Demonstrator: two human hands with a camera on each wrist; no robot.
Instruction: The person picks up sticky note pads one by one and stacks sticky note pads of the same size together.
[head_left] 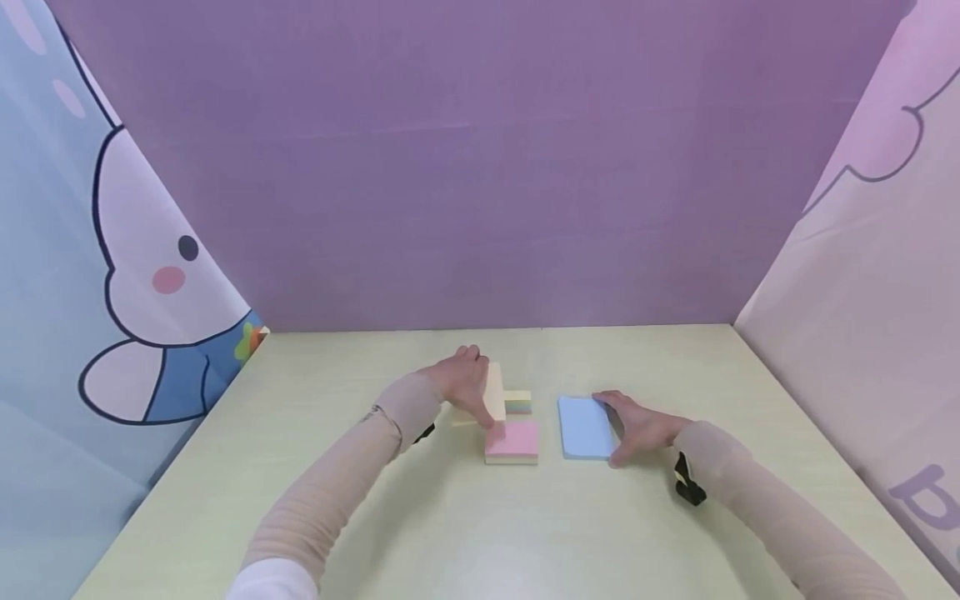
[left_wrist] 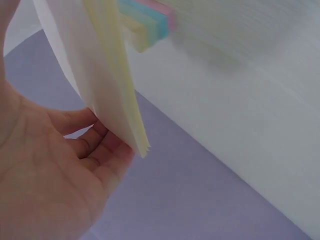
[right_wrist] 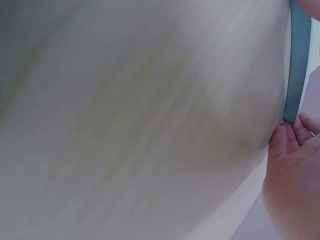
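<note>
My left hand [head_left: 463,385] holds a pale yellow note pad [head_left: 494,393] between thumb and fingers, tilted up on edge. In the left wrist view, its sheets [left_wrist: 112,85] fan slightly at the lower corner. Just right of it stands a small stack of narrow coloured sticky notes [head_left: 518,402]. A pink-topped square note pad [head_left: 513,440] lies nearer the front, beside the left thumb. My right hand [head_left: 641,425] grips a light blue note pad [head_left: 585,429] by its far and near edges, thumb at the near one. The blue pad's side [right_wrist: 298,60] shows in the right wrist view.
The pads are on a pale wood-grain table [head_left: 525,533]. A purple backdrop [head_left: 480,167] rises at its far edge, with printed cloths on the left [head_left: 45,292] and right [head_left: 877,333].
</note>
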